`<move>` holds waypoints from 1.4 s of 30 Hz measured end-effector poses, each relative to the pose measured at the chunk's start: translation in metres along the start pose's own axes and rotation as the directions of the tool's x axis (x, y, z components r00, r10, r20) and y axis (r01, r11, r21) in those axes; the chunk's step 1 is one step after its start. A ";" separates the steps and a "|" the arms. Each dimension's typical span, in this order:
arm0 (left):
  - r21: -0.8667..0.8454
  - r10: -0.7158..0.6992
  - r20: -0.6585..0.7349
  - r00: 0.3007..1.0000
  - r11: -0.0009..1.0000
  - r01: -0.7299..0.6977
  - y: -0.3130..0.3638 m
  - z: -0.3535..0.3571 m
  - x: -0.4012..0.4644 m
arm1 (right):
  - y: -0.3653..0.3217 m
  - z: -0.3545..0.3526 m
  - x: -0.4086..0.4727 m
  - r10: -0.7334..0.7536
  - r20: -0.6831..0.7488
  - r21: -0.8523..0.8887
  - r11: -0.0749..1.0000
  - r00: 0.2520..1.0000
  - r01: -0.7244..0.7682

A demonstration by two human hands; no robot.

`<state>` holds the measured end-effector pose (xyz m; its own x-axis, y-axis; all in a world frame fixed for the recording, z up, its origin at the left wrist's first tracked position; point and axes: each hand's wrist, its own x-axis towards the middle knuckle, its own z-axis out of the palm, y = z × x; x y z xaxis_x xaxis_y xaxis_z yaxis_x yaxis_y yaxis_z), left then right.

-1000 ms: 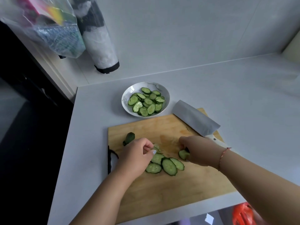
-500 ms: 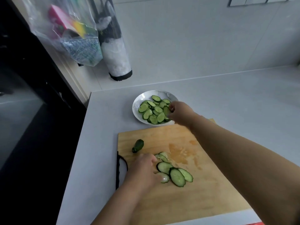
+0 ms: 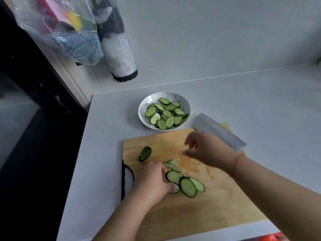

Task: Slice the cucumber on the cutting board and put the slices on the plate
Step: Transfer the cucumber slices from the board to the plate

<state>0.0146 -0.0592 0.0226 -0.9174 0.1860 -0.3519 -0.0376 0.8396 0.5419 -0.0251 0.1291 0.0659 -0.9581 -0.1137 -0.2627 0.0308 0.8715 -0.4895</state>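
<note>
A wooden cutting board (image 3: 217, 211) lies on the white counter. Several cucumber slices (image 3: 188, 186) overlap near its middle, and a dark cucumber end piece (image 3: 145, 153) sits at its far left. Behind the board, a white plate (image 3: 143, 106) holds a heap of slices. My left hand (image 3: 152, 183) rests on the board with fingers curled onto the left edge of the slices; thumb and fingers touch them. My right hand (image 3: 206, 150), blurred, hovers over the board's middle with fingers spread and nothing in it.
A cleaver blade (image 3: 218, 131) lies across the board's far right corner. Plastic bags (image 3: 69, 32) and a roll (image 3: 119, 54) hang on the wall at back left. A dark drop (image 3: 34, 136) borders the counter's left edge. Something red (image 3: 272, 238) shows at the bottom.
My right hand carried a slice to the plate, let it go, and has come back over the board empty. My left hand stayed on the slices.
</note>
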 end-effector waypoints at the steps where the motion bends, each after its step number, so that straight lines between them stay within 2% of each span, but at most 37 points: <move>1: 0.028 0.001 -0.003 1.000 1.000 -0.001 0.001 0.001 -0.001 | 0.000 0.006 -0.016 0.025 0.077 -0.049 0.999 0.997 -0.021; 3: 0.073 0.010 -0.017 1.000 0.997 -0.009 0.003 0.005 -0.003 | 0.000 0.019 -0.040 0.076 0.188 -0.171 0.984 0.979 -0.044; 6: 0.075 0.022 -0.042 0.999 0.997 -0.019 0.005 0.009 -0.007 | 0.000 0.038 -0.051 0.119 0.208 -0.290 0.955 0.971 -0.055; 12: 0.051 0.026 -0.042 0.999 0.998 -0.024 0.005 0.015 -0.012 | 0.003 0.052 -0.049 0.129 0.171 -0.204 0.974 0.977 -0.093; 17: 0.048 0.122 -0.039 0.992 0.992 -0.120 0.000 0.017 -0.018 | 0.007 0.057 -0.055 0.003 0.152 -0.147 0.989 0.988 0.019; 21: -0.016 0.129 -0.036 0.991 0.991 -0.130 -0.006 0.017 -0.023 | 0.008 0.057 -0.059 -0.083 0.129 -0.116 0.988 0.988 0.098; 27: -0.231 0.095 -0.057 0.994 0.967 -0.106 -0.001 -0.001 -0.006 | 0.002 0.035 -0.039 -0.083 0.109 0.131 0.989 0.991 0.069; 30: -0.391 0.083 -0.139 0.987 0.911 -0.131 0.008 -0.023 0.017 | -0.005 0.013 -0.011 -0.073 0.000 0.283 0.957 0.997 0.070; 33: -0.464 0.049 -0.249 0.967 0.871 -0.163 0.022 -0.045 0.044 | -0.009 -0.005 0.024 -0.009 -0.091 0.403 0.914 0.996 0.045; 37: -0.498 -0.083 -0.318 0.944 0.862 -0.091 0.036 -0.067 0.087 | -0.009 -0.021 0.074 0.116 -0.121 0.510 0.859 0.986 -0.038; 42: -0.586 -0.196 -0.262 0.945 0.810 0.006 0.046 -0.075 0.132 | -0.005 -0.026 0.123 0.212 -0.099 0.500 0.856 0.972 -0.136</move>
<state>-0.1384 -0.0347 0.0583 -0.9633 -0.1224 -0.2389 -0.2679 0.3826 0.8842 -0.1503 0.1234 0.0579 -0.9531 0.1220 -0.2768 0.2988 0.5227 -0.7984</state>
